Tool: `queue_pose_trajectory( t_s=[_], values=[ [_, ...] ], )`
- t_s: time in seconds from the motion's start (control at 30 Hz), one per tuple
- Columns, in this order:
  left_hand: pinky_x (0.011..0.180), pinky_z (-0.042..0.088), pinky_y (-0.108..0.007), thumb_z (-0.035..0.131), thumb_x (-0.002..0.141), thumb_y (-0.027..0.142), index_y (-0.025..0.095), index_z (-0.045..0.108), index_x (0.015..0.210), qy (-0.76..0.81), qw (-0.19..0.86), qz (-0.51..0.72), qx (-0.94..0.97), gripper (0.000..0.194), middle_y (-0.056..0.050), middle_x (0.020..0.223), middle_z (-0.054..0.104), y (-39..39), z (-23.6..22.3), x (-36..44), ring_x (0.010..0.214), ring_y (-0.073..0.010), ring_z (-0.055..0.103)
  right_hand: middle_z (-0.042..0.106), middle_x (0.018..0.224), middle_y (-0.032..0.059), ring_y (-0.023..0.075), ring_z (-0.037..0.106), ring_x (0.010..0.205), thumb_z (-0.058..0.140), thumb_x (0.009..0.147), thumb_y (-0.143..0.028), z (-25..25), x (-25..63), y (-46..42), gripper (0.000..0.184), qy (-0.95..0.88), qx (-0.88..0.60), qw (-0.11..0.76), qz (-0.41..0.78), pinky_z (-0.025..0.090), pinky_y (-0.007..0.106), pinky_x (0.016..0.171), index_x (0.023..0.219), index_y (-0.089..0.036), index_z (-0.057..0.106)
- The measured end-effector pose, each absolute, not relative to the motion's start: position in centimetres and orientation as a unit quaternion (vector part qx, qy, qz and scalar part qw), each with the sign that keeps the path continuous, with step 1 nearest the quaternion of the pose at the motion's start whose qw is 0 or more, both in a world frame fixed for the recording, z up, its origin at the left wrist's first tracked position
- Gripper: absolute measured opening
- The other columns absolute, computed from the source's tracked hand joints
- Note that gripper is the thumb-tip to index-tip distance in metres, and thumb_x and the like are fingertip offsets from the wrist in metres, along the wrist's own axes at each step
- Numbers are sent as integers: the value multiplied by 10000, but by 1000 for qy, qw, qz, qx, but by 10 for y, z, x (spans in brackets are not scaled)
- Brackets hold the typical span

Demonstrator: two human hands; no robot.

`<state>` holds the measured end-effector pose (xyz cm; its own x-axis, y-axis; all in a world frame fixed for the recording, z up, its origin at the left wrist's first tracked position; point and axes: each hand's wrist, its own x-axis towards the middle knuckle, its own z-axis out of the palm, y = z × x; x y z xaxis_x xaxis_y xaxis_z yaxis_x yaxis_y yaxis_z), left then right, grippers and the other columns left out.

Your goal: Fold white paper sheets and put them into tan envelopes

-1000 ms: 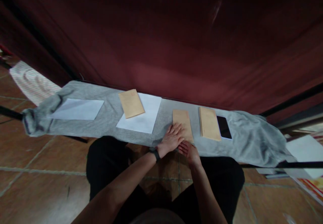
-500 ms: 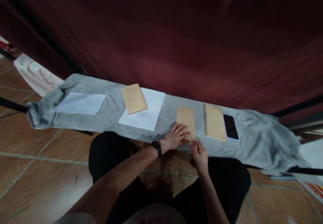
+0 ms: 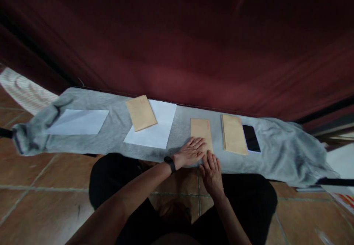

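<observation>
Envelope (image 3: 200,128), lower centre, is lying beneath left hand (image 3: 191,152) and right fingertips (image 3: 210,156), both hands flat, gripping nothing; uneven pressure could crease it.

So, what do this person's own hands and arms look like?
The left hand has a black band, perhaps a watch, at its wrist; the right hand has none. Both are ungloved, and no sleeves show.
</observation>
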<state>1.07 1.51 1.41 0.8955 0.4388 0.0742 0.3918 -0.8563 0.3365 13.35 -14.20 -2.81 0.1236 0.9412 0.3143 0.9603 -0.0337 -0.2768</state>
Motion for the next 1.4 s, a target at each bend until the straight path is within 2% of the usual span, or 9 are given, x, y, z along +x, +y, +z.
queue_pose_trajectory(
  t_s=[0.27,0.47,0.63,0.77,0.9,1.03,1.1,1.23,1.4],
  values=[
    [1231,110,-472,330,1012,440,243,389,1515,291,150,87,941,543,-50,1603,350,76,3,52,1504,-221,233,238,1640,86,347,266,1484,446,1014,-332,-22,127,-136,533,-639,-738,214,-37,325,583,1142,1537,-289,350],
    [1215,112,-534,367,994,381,232,425,1493,344,131,85,926,524,-64,1598,361,109,8,73,1500,-276,231,270,1630,78,350,283,1478,478,1005,-342,-25,126,-134,539,-629,-749,204,-48,353,555,1133,1531,-299,367],
    [1196,66,-616,337,1014,376,301,419,1494,342,113,84,929,492,-22,1612,334,90,8,71,1502,-298,210,294,1620,97,345,309,1467,472,1008,-349,-24,125,-134,514,-628,-748,206,-54,355,558,1127,1513,-283,401],
    [1216,100,-574,332,1020,391,329,416,1490,299,96,81,946,482,18,1605,348,54,2,45,1506,-251,216,371,1586,97,324,362,1438,464,1007,-331,-19,126,-133,470,-627,-744,225,-50,354,538,1122,1474,-278,458],
    [1224,197,-472,363,1010,362,195,425,1493,282,48,122,951,514,-83,1579,390,19,-7,6,1482,-235,294,566,1416,118,277,531,1267,407,1008,-260,-14,133,-124,399,-581,-766,272,-39,430,460,1038,1380,-222,544],
    [1185,297,-483,408,999,330,172,480,1446,268,8,155,951,479,-108,1536,454,-1,-12,-19,1439,-263,378,645,1179,164,298,589,1031,481,939,-222,-9,138,-107,305,-466,-836,289,-28,466,440,904,1197,-168,633],
    [1153,352,-481,432,993,308,172,502,1423,267,0,156,951,456,-118,1504,494,-5,-11,-22,1405,-273,429,645,1087,159,303,580,996,537,877,-201,-5,139,-97,238,-417,-850,322,-3,458,438,893,1080,-172,658],
    [1067,454,-467,491,962,249,160,565,1349,271,3,127,954,405,-152,1420,571,-6,-8,-13,1313,-295,533,632,918,95,270,584,951,595,753,-196,2,143,-84,128,-306,-790,519,109,451,418,914,876,-198,633],
    [1038,489,-436,472,924,136,130,588,1330,264,16,123,957,423,-167,1390,595,-8,-8,-6,1263,-288,583,606,723,-13,174,602,679,586,761,-352,6,135,-85,204,-250,-722,617,190,524,327,701,916,-220,592]
  ],
)
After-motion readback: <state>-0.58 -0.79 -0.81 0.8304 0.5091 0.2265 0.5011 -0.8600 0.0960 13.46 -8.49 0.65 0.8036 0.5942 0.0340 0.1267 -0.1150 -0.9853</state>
